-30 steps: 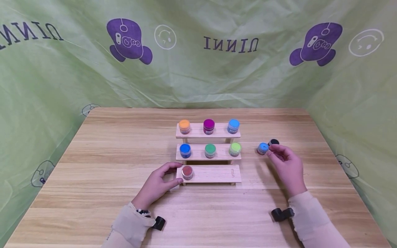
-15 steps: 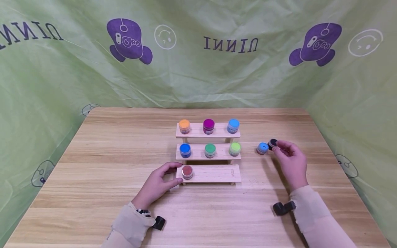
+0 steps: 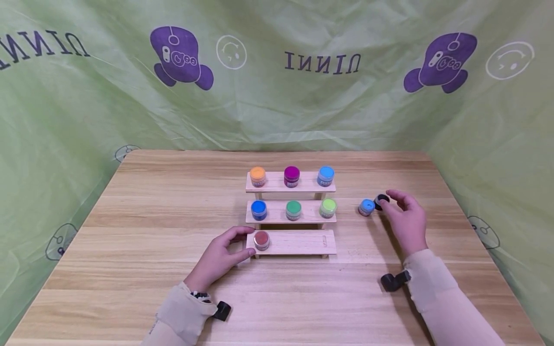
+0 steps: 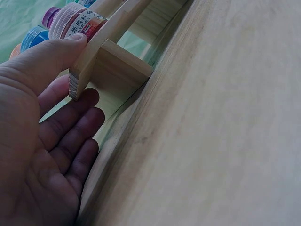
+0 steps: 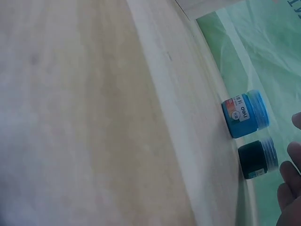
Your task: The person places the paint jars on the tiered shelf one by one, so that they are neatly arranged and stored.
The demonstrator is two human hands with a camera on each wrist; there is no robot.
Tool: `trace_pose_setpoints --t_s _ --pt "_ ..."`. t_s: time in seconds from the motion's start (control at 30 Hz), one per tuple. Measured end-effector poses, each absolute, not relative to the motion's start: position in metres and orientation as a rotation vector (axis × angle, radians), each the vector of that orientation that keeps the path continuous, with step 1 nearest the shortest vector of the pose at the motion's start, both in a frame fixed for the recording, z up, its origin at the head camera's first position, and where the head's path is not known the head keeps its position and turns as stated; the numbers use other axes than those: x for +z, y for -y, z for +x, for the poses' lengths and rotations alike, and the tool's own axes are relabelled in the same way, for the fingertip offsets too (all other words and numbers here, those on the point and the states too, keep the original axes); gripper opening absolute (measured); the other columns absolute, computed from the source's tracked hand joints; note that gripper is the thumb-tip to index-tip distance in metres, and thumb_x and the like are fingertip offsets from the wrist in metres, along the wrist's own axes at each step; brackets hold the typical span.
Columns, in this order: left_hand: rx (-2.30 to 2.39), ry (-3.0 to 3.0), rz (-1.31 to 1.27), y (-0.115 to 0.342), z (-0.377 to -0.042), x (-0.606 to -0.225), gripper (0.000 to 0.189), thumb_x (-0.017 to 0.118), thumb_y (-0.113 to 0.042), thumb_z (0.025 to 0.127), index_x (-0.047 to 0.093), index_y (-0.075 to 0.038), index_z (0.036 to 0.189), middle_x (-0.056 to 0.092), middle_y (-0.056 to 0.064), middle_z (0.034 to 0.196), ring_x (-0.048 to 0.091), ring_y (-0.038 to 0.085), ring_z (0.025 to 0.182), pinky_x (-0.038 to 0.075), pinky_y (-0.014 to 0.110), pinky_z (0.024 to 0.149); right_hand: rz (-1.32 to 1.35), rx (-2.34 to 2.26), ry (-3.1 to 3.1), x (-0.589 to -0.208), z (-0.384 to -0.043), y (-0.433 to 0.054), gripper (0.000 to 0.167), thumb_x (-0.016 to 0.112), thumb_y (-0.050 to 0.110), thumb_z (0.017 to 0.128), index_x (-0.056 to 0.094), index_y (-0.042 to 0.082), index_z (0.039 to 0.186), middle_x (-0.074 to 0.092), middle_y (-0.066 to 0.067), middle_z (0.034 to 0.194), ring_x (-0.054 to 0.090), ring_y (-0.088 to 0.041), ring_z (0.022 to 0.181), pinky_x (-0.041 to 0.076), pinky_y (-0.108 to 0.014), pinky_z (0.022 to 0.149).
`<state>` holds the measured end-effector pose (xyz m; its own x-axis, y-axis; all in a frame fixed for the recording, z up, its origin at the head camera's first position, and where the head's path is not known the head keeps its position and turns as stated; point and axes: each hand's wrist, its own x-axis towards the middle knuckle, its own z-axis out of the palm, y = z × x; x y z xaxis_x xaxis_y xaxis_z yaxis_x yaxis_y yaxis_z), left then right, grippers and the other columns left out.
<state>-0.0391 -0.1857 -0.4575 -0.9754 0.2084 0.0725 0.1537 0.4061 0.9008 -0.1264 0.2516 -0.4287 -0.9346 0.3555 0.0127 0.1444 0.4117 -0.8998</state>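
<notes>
In the head view my left hand (image 3: 222,254) holds the left end of the lowest shelf (image 3: 298,242) of a three-tier wooden rack. A reddish-brown paint jar (image 3: 261,240) stands on that shelf beside the fingers. The left wrist view shows the thumb (image 4: 66,49) along the shelf's edge, near the jar's label, with the other fingers below. At the right, my right hand (image 3: 406,221) is at a black-lidded paint jar (image 3: 382,202), thumb and forefinger spread around it. A blue paint jar (image 3: 366,207) stands just left of it. The right wrist view shows loosely bent fingers (image 5: 291,176) beside the dark jar.
The middle shelf (image 3: 275,218) bears blue, green and light green jars. Orange, purple and light blue jars stand on the top shelf (image 3: 309,181). A green printed cloth (image 3: 277,110) surrounds the wooden table (image 3: 164,202) at the back and sides.
My right hand has shifted from beside the blue jar to the black-lidded jar, and its thumb and forefinger have spread wider. The left hand stays at the rack.
</notes>
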Motion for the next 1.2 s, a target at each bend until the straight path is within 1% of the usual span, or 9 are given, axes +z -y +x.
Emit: trace_pose_setpoints --t_s 0.1,0.2,0.3,0.4,0.47,0.57,0.9,1.2 --pt "1.65 -2.593 0.33 0.185 -0.039 -0.457 0.046 0.084 -0.027 0.084 0.066 -0.02 0.126 0.066 -0.007 0.125 0.061 0.014 0.115 0.047 0.035 0.103 -0.426 1.538 2.466 -0.43 -0.13 -0.252 0.05 0.074 0.032 0.093 0.062 0.007 0.134 0.059 -0.01 0.14 0.048 -0.025 0.133 0.034 -0.038 0.115" --pt "1.646 -2.596 0.329 0.185 -0.039 -0.457 0.046 0.084 -0.027 0.084 0.066 -0.02 0.126 0.066 -0.007 0.125 0.061 0.014 0.115 0.047 0.035 0.103 -0.405 1.526 2.472 -0.433 -0.134 -0.253 0.05 0.074 0.031 0.093 0.062 0.006 0.135 0.06 -0.011 0.14 0.05 -0.022 0.13 0.037 -0.035 0.114" --pt "1.644 -2.595 0.329 0.185 -0.039 -0.457 0.046 0.084 -0.027 0.084 0.066 -0.019 0.125 0.067 -0.007 0.124 0.061 0.014 0.115 0.047 0.034 0.103 -0.396 1.508 2.479 -0.436 -0.137 -0.254 0.049 0.074 0.029 0.093 0.062 0.006 0.134 0.061 -0.011 0.138 0.055 -0.016 0.121 0.042 -0.03 0.108" --pt "1.645 -2.596 0.325 0.185 -0.038 -0.457 0.046 0.084 -0.026 0.084 0.066 -0.02 0.125 0.067 -0.007 0.124 0.061 0.014 0.115 0.047 0.034 0.103 -0.391 1.512 2.474 -0.44 -0.14 -0.255 0.048 0.074 0.027 0.093 0.062 0.005 0.134 0.062 -0.012 0.135 0.058 -0.006 0.109 0.046 -0.02 0.099" --pt "1.646 -2.595 0.322 0.185 -0.038 -0.457 0.046 0.084 -0.026 0.084 0.066 -0.02 0.125 0.067 -0.007 0.124 0.061 0.014 0.115 0.047 0.034 0.103 -0.39 1.522 2.474 -0.442 -0.141 -0.256 0.048 0.074 0.026 0.093 0.061 0.004 0.134 0.063 -0.013 0.134 0.059 -0.001 0.103 0.048 -0.014 0.093" --pt "1.649 -2.591 0.321 0.185 -0.039 -0.457 0.046 0.084 -0.026 0.084 0.066 -0.02 0.126 0.066 -0.007 0.124 0.061 0.014 0.116 0.047 0.034 0.103 -0.385 1.532 2.48 -0.444 -0.142 -0.258 0.049 0.074 0.024 0.093 0.06 0.003 0.135 0.062 -0.015 0.133 0.058 0.003 0.098 0.047 -0.009 0.089" --pt "1.654 -2.594 0.334 0.184 -0.038 -0.455 0.047 0.084 -0.025 0.084 0.065 -0.019 0.126 0.067 -0.006 0.124 0.061 0.014 0.116 0.047 0.033 0.104 -0.3 1.537 2.509 -0.445 -0.14 -0.261 0.05 0.072 0.019 0.094 0.057 -0.003 0.137 0.061 -0.022 0.131 0.056 0.006 0.095 0.045 -0.005 0.084" --pt "1.646 -2.599 0.33 0.184 -0.038 -0.456 0.046 0.083 -0.026 0.084 0.066 -0.021 0.126 0.066 -0.007 0.125 0.06 0.014 0.116 0.046 0.033 0.104 -0.321 1.535 2.488 -0.451 -0.136 -0.261 0.049 0.073 0.018 0.094 0.058 -0.001 0.136 0.062 -0.02 0.129 0.057 0.002 0.095 0.047 -0.006 0.084"
